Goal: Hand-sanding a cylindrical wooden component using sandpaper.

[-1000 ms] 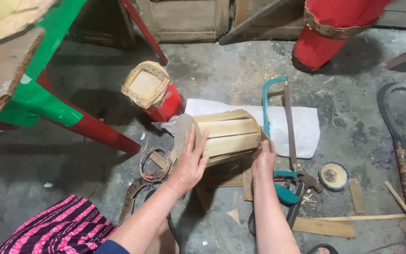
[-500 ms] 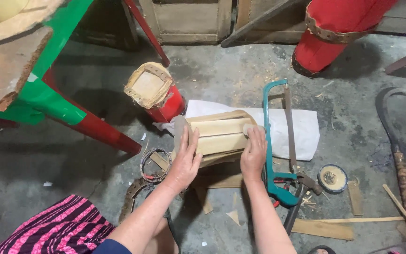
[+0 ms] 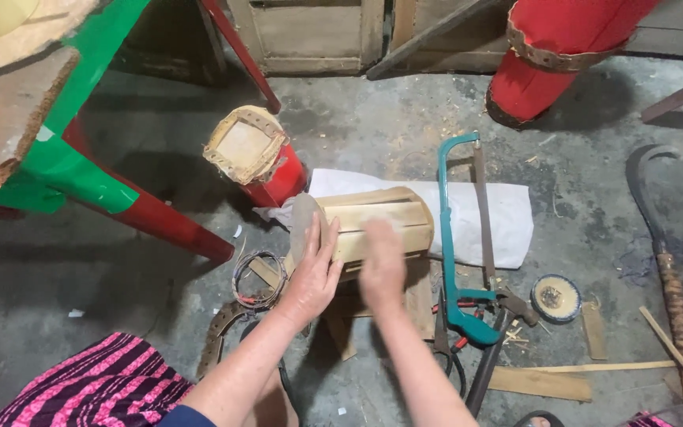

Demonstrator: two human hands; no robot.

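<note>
Left hand (image 3: 310, 277) lies flat, steadying the wooden barrel (image 3: 377, 225); right hand (image 3: 383, 265), blurred, seems open on top; press evenly.

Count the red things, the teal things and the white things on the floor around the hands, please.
Red: 2, the small drum with a laced skin top and the big drum at the top right.
Teal: 1, the hacksaw.
White: 1, the sheet under the pale wooden drum shell.
Total: 4
</note>
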